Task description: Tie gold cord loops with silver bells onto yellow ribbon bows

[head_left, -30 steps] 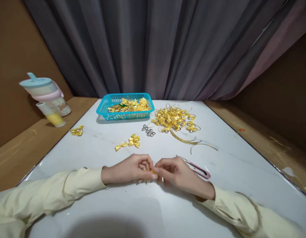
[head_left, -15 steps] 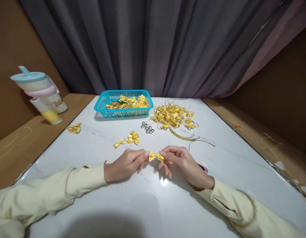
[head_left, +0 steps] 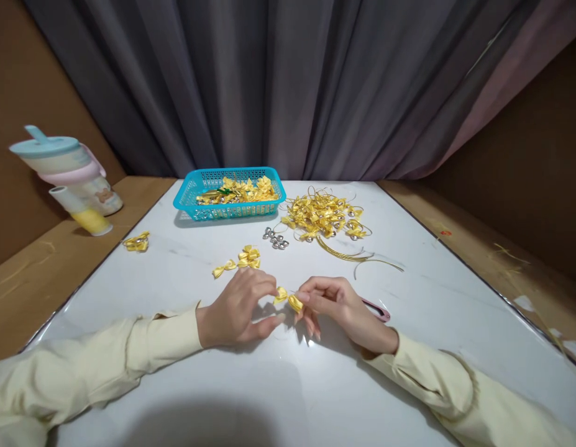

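Observation:
A small yellow ribbon bow (head_left: 288,299) hangs just above the white table between my two hands. My right hand (head_left: 337,304) pinches its right side between thumb and forefinger. My left hand (head_left: 243,307) sits right beside the bow's left side, fingers curled and slightly parted; I cannot tell whether they still touch it. Pink scissors (head_left: 376,310) lie on the table behind my right hand, partly hidden by it.
A turquoise basket (head_left: 187,197) of yellow bows stands at the back. A pile of yellow bows and cords (head_left: 322,220) and silver bells (head_left: 276,239) lie right of it. Loose bows (head_left: 241,261) lie ahead; one more bow (head_left: 137,242) and a lidded cup (head_left: 68,174) are left.
Both hands lifted off the table with the bow and spread it open. My left fingers have since loosened from its left end. The view shifted slightly.

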